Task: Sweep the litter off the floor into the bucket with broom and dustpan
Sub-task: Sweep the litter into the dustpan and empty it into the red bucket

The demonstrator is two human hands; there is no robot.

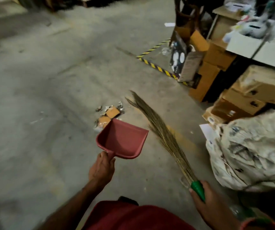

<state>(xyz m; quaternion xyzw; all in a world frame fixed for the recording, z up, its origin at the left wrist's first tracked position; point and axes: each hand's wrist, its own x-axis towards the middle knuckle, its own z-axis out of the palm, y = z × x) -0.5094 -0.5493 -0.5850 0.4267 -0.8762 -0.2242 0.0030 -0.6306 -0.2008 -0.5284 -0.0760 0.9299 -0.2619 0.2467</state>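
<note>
My left hand (pixel 102 168) grips the short handle of a red dustpan (pixel 122 140), whose open mouth points away from me toward a small pile of litter (pixel 108 113) on the concrete floor. The litter is brown cardboard scraps and crumpled wrappers, just beyond the pan's far corner. My right hand (pixel 205 202) holds the green handle of a grass broom (pixel 160 133). The bristles stretch up and left, their tips lying to the right of the litter. No bucket is in view.
A large crumpled pale sack (pixel 249 153) sits close on the right. Stacked cardboard boxes (pixel 243 100) and a white table (pixel 266 48) crowd the right side. Yellow-black hazard tape (pixel 156 67) marks the floor. Bare concrete (pixel 42 97) spreads to the left.
</note>
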